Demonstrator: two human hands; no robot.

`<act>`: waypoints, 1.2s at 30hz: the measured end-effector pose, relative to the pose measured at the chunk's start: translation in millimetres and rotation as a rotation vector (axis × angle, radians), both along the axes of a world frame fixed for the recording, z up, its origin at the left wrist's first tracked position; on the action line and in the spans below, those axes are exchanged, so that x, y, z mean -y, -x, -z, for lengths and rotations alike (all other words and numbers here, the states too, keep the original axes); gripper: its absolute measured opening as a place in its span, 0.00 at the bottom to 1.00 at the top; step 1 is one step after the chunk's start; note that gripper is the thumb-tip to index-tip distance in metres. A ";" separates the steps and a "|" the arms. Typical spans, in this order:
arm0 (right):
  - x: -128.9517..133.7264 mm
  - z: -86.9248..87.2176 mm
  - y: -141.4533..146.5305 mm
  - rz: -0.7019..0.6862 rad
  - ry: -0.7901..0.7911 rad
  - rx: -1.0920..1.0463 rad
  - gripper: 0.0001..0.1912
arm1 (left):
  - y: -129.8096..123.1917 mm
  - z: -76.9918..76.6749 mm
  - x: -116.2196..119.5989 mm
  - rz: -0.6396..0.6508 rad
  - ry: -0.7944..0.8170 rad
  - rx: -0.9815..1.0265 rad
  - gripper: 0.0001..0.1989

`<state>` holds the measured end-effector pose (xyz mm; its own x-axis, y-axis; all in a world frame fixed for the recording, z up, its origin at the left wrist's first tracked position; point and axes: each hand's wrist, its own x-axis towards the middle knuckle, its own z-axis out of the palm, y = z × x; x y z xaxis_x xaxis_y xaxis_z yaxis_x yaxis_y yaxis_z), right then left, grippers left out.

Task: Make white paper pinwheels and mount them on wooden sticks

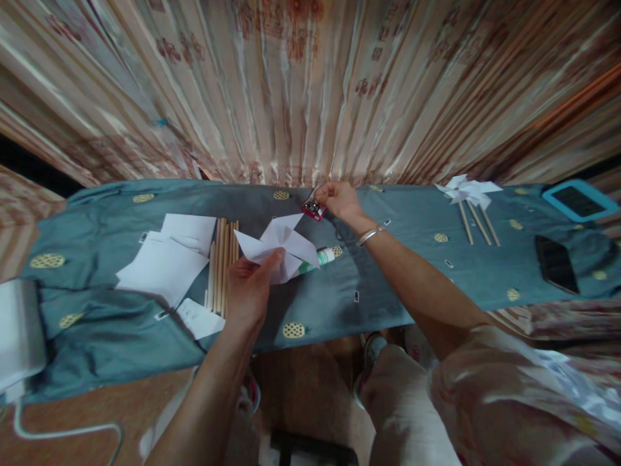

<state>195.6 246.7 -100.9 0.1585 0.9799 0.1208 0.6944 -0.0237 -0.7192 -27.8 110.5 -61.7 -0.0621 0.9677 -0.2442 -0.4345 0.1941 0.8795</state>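
My left hand [252, 281] pinches a white paper pinwheel [279, 244] with its thumb on the centre. Fingers pressed together, my right hand [337, 199] is at a small red box [314, 208] of tiny dark or metallic pieces; whether something is between the fingertips is too small to tell. Partly behind the pinwheel lies a green and white tube [324, 257]. Several wooden sticks [220, 259] lie side by side left of the pinwheel, next to white paper sheets [167, 262] and a smaller paper piece [200, 318].
White pinwheels [468, 191] on sticks lie at the right of the cloth-covered table [402, 272]. Farther right are a blue-framed object [579, 200] and a dark phone [556, 264]. A white box [19, 333] with a cable stands far left. A curtain [291, 97] hangs behind.
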 end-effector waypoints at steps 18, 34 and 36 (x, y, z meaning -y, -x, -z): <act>21.7 -48.6 30.9 -0.266 0.168 0.831 0.14 | 0.2 -2.3 1.0 -0.016 0.005 -0.005 0.10; 22.8 -46.5 32.2 -0.253 0.184 0.867 0.17 | 1.8 -3.0 1.2 -0.010 -0.020 -0.022 0.11; 22.1 -46.2 33.1 -0.265 0.191 0.880 0.17 | 1.6 -4.6 1.4 -0.010 -0.013 -0.018 0.11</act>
